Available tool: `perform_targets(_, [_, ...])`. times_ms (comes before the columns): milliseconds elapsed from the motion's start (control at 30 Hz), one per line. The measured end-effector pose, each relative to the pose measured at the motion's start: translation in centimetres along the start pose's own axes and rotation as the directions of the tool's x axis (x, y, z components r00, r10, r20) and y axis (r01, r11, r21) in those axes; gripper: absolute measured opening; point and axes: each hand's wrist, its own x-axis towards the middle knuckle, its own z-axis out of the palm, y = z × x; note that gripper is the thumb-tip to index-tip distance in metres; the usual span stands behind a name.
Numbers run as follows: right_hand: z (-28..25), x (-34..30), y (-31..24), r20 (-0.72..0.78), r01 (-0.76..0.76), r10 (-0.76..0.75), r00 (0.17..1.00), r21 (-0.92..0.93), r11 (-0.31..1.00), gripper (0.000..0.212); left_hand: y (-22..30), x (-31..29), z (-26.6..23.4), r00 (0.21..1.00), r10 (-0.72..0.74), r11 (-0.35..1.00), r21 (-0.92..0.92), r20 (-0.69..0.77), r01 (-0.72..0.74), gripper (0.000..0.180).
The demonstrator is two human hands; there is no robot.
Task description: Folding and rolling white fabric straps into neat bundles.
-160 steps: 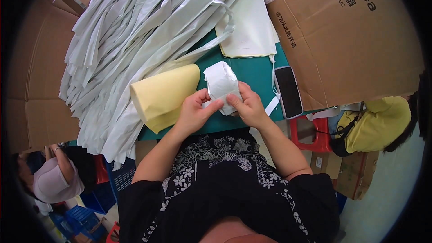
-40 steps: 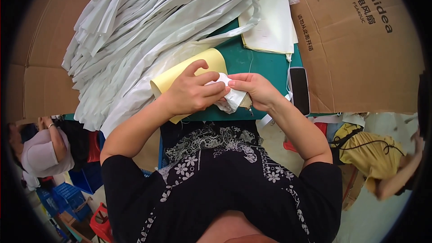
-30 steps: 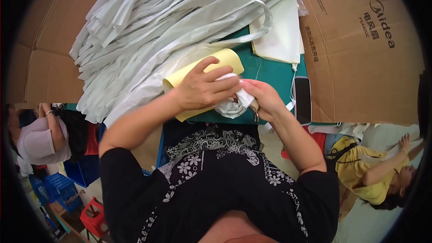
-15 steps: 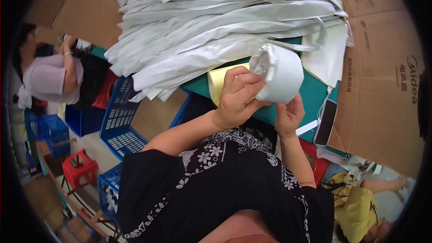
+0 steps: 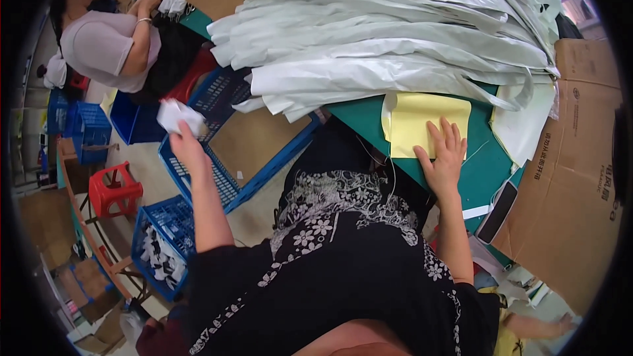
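At the left, my left hand (image 5: 189,148) reaches out over the rim of a blue plastic basket (image 5: 247,188) with a white rolled band (image 5: 179,117) in its fingers. The band is slightly blurred. My right hand (image 5: 445,158) lies spread and flat on a yellow sheet (image 5: 415,115), which looks folded or rolled at its left side, near the front edge of the green table (image 5: 488,181). Behind that sheet lies a big heap of long white strips (image 5: 382,33).
Right of the sheet are white papers (image 5: 517,125), a dark phone-like device (image 5: 498,211) and a tall cardboard box (image 5: 580,165). Leftward stand a red stool (image 5: 114,189), a blue crate (image 5: 142,250) with white pieces, and a seated person (image 5: 109,43) working. Another person's arm shows at lower right.
My left hand has carried the white band from above the table out to the left over the basket. My right hand has let go of it and now rests on the yellow sheet.
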Motion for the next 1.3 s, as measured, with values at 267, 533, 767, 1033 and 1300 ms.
perform_targets(267, [-0.9, -0.7, 0.3, 0.014, -0.063, 0.064, 0.998, -0.052, 0.997, 0.053, 10.5, -5.5, 7.1, 0.787, 0.562, 0.823, -0.263, 0.254, -0.503, 0.025])
perform_targets(533, [-2.3, -3.7, 3.1, -0.094, -0.246, 0.246, 0.965, 0.012, 0.969, 0.049, 17.2, -0.5, 18.0, 0.185, 0.796, 0.164, 0.089, 0.576, -0.982, 0.026])
perform_targets(767, [-2.6, -4.1, 5.0, -0.241, -0.313, 0.346, 0.907, 0.166, 0.935, 0.044, 10.1, 4.3, 20.8, 0.244, 0.382, 0.216, 0.171, 0.891, -0.961, 0.027])
perform_targets(1033, [-4.2, -3.9, 8.4, -0.212, -0.443, 0.476, 0.853, 0.188, 0.877, 0.071, 16.1, -14.5, 18.6, 0.116, 0.665, 0.53, -0.356, 0.738, -0.77, 0.035])
perform_targets(1300, [-5.3, -3.4, 11.1, 0.129, -0.278, 0.548, 0.826, 0.94, 0.199, 0.064, 15.5, -26.3, 27.9, -0.462, 0.577, 0.439, -0.732, 0.674, -0.521, 0.011])
